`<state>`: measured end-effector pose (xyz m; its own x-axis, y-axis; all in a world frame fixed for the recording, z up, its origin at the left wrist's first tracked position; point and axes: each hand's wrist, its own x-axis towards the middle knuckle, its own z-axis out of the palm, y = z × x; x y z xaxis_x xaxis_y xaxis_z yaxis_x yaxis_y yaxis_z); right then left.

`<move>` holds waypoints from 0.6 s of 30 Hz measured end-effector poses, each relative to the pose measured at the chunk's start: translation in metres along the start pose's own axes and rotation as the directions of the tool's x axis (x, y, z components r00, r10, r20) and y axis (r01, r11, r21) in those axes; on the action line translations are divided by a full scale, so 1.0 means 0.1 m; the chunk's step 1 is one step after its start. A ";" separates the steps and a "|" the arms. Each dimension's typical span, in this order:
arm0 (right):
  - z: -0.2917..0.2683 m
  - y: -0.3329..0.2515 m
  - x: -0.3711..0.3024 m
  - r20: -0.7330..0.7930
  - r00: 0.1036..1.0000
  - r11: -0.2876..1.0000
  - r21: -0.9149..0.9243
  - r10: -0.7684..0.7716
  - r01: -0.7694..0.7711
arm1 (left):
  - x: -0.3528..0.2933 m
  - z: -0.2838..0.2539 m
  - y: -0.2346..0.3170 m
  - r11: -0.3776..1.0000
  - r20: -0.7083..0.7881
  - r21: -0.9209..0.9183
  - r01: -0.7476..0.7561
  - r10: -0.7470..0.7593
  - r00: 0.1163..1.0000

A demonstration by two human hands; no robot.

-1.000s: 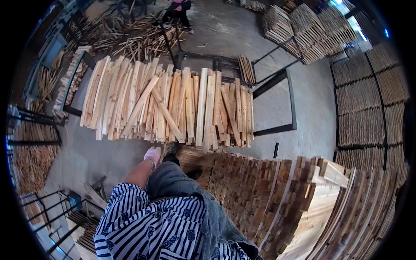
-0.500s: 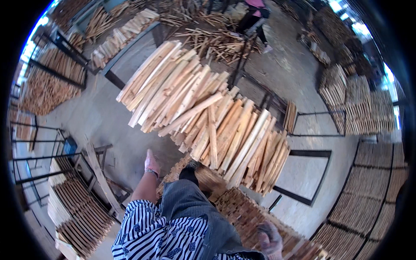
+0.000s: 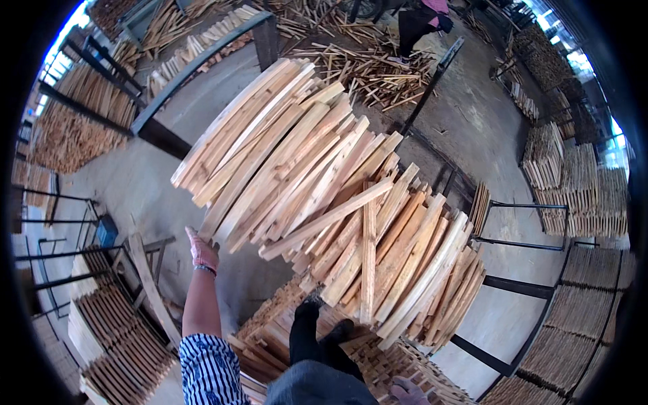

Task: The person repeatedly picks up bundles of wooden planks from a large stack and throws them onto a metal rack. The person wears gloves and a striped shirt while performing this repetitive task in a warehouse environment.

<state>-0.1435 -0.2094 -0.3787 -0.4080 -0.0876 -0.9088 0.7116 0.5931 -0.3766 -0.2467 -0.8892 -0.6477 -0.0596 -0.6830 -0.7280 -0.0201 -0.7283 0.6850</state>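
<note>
A big heap of pale wooden strips (image 3: 297, 169) lies in front of me, sloping from upper left to lower right. Two loose strips rest crosswise on top of it. My left hand (image 3: 202, 250), in a pinkish glove, is raised at the near left end of the heap with its fingers stretched out. It is close beside a strip's end; whether it touches the wood I cannot tell. Low at the bottom edge, my right hand (image 3: 408, 390), also gloved, hangs over stacked wood, partly cut off, its fingers unclear.
Under my feet is stacked wood (image 3: 270, 358). A dark metal frame (image 3: 162, 138) surrounds the heap. Scattered strips (image 3: 371, 71) cover the floor beyond, where another person (image 3: 422, 27) stands. Bundled wood stacks (image 3: 580, 297) line the right; a rack with slats (image 3: 121, 331) is at left.
My left arm has reached forward and left, to the heap's near end. The view has shifted, so the heap looks larger and both my feet show. My right hand sits lower in view.
</note>
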 end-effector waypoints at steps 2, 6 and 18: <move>-0.02 0.11 0.16 -0.046 0.996 0.996 -0.031 0.078 -0.080 | 0.19 0.03 -0.05 0.991 0.076 -0.129 -0.044 0.054 0.996; 0.09 0.23 0.43 -0.014 0.995 0.992 -0.083 0.094 -0.095 | 0.11 0.31 -0.25 1.000 0.337 -0.020 0.006 0.001 0.942; 0.00 -0.33 1.01 -0.067 0.985 0.981 -0.107 0.156 -0.163 | 0.78 0.17 -0.16 0.983 0.520 -0.127 0.133 -0.048 0.853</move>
<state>-0.2085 -0.2379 -0.4583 -0.3292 0.0597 -0.9424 0.7030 0.6818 -0.2023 -0.2682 -0.9296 -0.7154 -0.5691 -0.5182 -0.6384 0.0988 -0.8139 0.5726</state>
